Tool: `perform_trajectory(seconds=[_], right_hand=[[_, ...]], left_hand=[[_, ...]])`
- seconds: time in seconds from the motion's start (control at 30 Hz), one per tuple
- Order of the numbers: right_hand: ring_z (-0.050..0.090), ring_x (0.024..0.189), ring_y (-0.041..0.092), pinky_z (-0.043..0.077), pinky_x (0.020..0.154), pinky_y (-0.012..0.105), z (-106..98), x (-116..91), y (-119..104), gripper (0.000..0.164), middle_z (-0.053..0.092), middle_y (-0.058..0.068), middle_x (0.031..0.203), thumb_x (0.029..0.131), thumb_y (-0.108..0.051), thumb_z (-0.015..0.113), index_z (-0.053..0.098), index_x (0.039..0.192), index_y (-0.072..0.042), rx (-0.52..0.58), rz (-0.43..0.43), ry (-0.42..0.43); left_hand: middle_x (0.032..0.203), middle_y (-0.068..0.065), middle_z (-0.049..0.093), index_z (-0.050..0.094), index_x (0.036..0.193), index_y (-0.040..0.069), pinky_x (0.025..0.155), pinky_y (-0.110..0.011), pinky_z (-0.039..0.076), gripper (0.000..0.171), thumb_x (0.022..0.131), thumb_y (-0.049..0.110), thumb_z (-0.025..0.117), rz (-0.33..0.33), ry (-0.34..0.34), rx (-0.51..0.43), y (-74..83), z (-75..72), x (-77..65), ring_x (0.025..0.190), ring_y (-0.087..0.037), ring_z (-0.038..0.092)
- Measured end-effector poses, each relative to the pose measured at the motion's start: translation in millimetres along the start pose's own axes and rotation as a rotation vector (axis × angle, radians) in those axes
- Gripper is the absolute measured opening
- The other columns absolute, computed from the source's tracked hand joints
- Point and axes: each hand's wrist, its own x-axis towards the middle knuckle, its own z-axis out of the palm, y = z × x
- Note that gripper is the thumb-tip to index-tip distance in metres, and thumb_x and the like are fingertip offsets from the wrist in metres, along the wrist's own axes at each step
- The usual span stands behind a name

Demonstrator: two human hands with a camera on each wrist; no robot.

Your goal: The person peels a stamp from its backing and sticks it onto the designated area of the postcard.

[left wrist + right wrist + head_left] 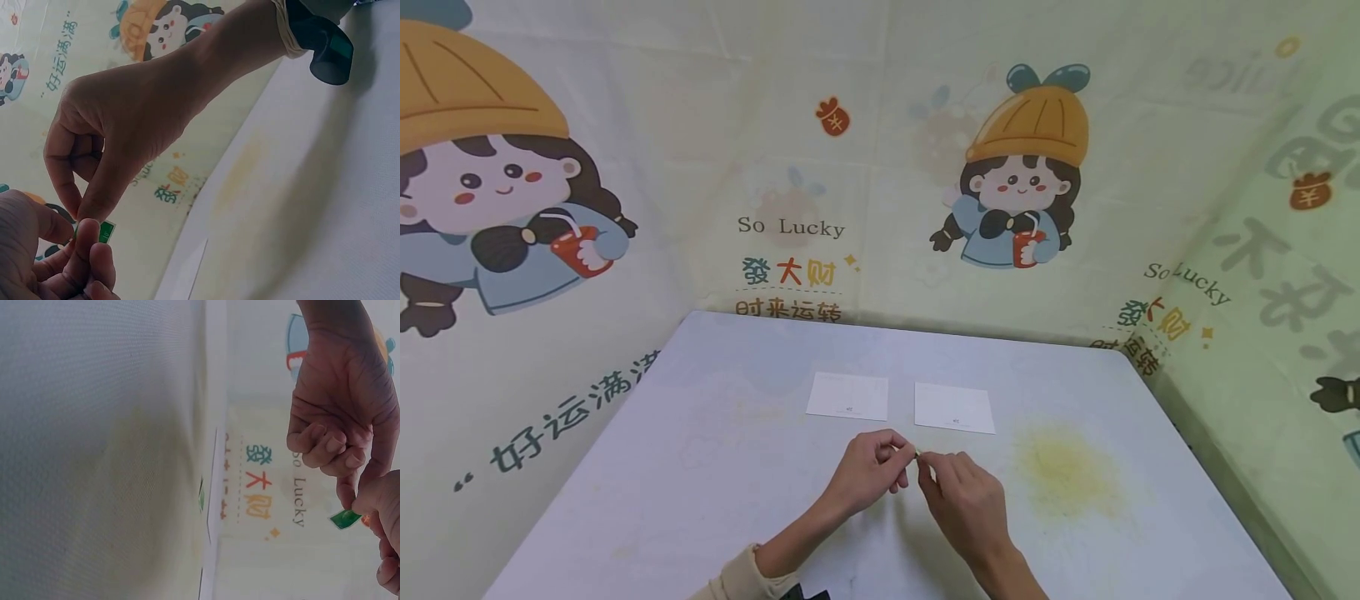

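My left hand (868, 471) and right hand (966, 492) meet fingertip to fingertip above the white table (700, 500). Between them is a thin, small green piece (345, 519), one corner sticking out past the fingers. Pale marks show on the green piece (107, 232) in the left wrist view, but its kind is unclear. Thumb and index finger of the left hand (44, 250) pinch it. Pinching at the same spot, the right hand (119, 119) hides part of it. Beyond the hands lie a left white card (847, 397) and a right white card (953, 407), side by side.
Each card bears a tiny dark mark near its front edge. A yellowish stain (1067, 471) marks the table's right side. Printed cloth walls (880, 167) stand behind and beside the table. Low in the right wrist view, a small green patch (200, 495) shows near a card's edge.
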Motion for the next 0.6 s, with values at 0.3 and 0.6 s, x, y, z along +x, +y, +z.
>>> perform_trajectory(seconds=[0.3, 0.6], right_hand=[[0.046, 0.050, 0.008, 0.034, 0.043, 0.014, 2.4, 0.7, -4.1, 0.031, 0.057, -0.005, 0.061, 0.104, -0.018, 0.047, 0.071, 0.086, -0.011, -0.014, -0.043, 0.038], [0.043, 0.050, 0.005, 0.032, 0.043, 0.013, 2.9, 1.3, -6.6, 0.022, 0.051, -0.007, 0.059, 0.101, -0.017, 0.056, 0.070, 0.086, -0.009, 0.027, -0.062, 0.066]], left_hand=[[0.060, -0.001, 0.065, 0.073, 0.100, 0.006, 0.045, -0.020, 0.029, 0.018, 0.101, 0.020, 0.062, -0.010, -0.007, -0.020, 2.2, -0.3, -1.0, 0.053, -0.008, 0.056], [0.060, -0.002, 0.062, 0.072, 0.099, 0.003, 0.047, -0.020, 0.031, 0.016, 0.100, 0.016, 0.063, -0.011, -0.008, -0.052, 6.0, -2.0, -4.7, 0.054, -0.010, 0.057]])
